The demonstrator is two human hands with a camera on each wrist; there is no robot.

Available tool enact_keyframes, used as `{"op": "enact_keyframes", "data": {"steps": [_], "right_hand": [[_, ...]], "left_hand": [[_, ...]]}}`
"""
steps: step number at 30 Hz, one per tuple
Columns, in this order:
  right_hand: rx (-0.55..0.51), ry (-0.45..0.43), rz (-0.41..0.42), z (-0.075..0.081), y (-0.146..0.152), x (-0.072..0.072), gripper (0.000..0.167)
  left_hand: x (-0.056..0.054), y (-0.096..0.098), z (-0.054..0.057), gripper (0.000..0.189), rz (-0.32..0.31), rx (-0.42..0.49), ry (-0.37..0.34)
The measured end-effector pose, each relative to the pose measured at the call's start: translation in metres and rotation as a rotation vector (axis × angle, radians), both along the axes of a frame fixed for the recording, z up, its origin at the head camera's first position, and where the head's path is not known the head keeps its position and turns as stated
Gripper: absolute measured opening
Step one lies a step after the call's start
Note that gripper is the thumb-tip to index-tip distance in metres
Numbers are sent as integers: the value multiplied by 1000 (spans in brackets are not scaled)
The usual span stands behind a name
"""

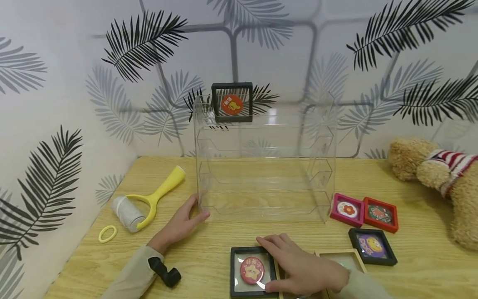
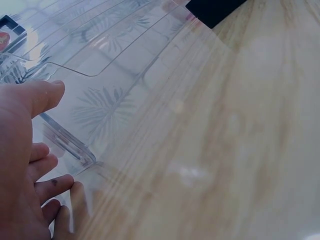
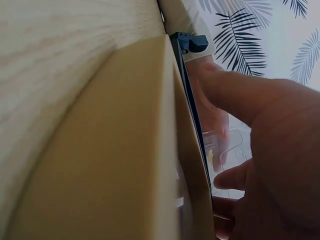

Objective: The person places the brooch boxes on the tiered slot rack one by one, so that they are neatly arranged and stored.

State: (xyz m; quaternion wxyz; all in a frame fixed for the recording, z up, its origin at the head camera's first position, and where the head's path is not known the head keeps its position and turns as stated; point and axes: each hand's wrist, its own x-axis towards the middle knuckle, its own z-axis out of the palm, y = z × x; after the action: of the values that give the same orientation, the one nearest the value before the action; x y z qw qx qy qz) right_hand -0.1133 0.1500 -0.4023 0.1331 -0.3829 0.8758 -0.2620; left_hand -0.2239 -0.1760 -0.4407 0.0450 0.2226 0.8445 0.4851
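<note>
A clear acrylic tiered rack (image 1: 265, 216) stands at the back of the table. My left hand (image 1: 183, 226) is at its lower left corner, thumb in front and fingers beside the side panel; in the left wrist view the fingers lie close to the panel's bottom edge. A black square display frame with a red star badge (image 1: 252, 270) lies at the front. Over its right side my right hand (image 1: 298, 265) is spread, fingers near the top edge and thumb near the lower right. Beneath that hand are wooden-coloured frames (image 1: 341, 252), partly hidden.
A black frame with a thumbs-up badge (image 1: 232, 104) sits on the rack's top tier. To the right lie a pink frame (image 1: 347, 209), a red frame (image 1: 381, 214), a black frame (image 1: 373, 246) and a teddy bear (image 1: 463, 191). A lint roller (image 1: 128, 214) and yellow ring (image 1: 108, 234) lie left.
</note>
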Motion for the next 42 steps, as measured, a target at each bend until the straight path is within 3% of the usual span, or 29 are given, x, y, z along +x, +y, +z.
{"op": "enact_keyframes", "data": {"steps": [9,20,24,29,31,33,38,40,42], "right_hand": [[33,82,25,-3,-5,4,93],[23,26,-54,-3,-12,2,110],[-24,-15,-147,2,-19,3,114],[-107,104,-181,8,-24,9,102],[-161,107,-196,10,-25,11,98],[-265,38,-198,11,-25,10,96],[-626,-205,-204,5,-24,-3,48],[-707,-267,-218,3,-23,-6,31],[-727,-306,-232,2,-22,-7,27]], "left_hand": [[0,1,-1,65,2,12,-22],[1,-1,-1,67,12,4,-31],[1,-1,0,67,18,4,-26],[0,0,-1,66,6,-3,-5],[0,0,-2,66,5,-8,1],[-1,0,-3,66,9,-12,0],[-1,0,-1,67,11,-16,-10],[-1,-1,0,67,8,-15,-7],[-2,-1,0,66,9,-17,-3]]}}
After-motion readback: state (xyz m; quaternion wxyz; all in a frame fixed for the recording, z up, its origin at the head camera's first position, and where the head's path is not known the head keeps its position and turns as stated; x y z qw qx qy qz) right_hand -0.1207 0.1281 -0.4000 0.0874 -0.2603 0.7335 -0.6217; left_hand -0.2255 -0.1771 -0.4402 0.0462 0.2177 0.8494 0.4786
